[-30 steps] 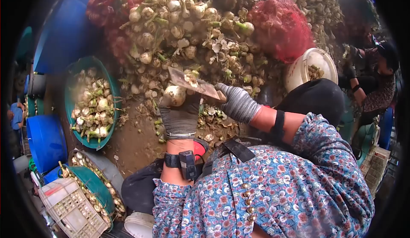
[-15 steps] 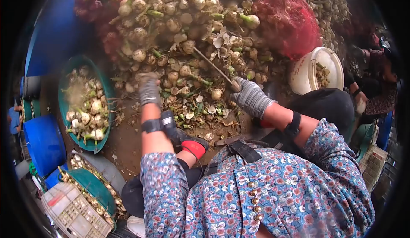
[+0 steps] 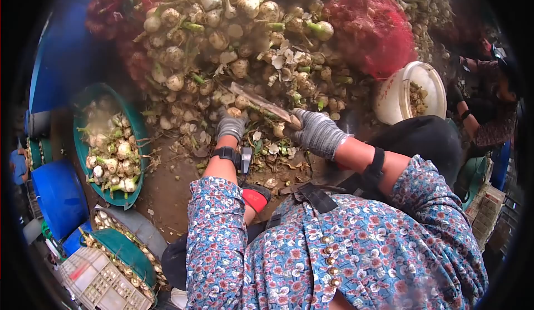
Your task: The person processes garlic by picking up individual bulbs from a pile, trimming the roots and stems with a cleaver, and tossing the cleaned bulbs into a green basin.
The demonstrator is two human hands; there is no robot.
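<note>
Well left of the long, flat, brown-stained knife (image 3: 258, 100) sits an oval teal plastic tub (image 3: 119, 200) of pale bulbs (image 3: 123, 151). Just on the wearer's side of the knife's tip, the grey-gloved left hand (image 3: 231, 125) meets a round, dirt-marked white bulb (image 3: 234, 112), without clear long axis; whether this grip is closed, I cannot tell. The knife slants forward and left, pointing away from the grey-gloved right hand (image 3: 321, 133), wrapped round its handle.

Blue floral shirt (image 3: 361, 237), grey striped gloves (image 3: 320, 134), black wrist straps (image 3: 376, 162)
</note>
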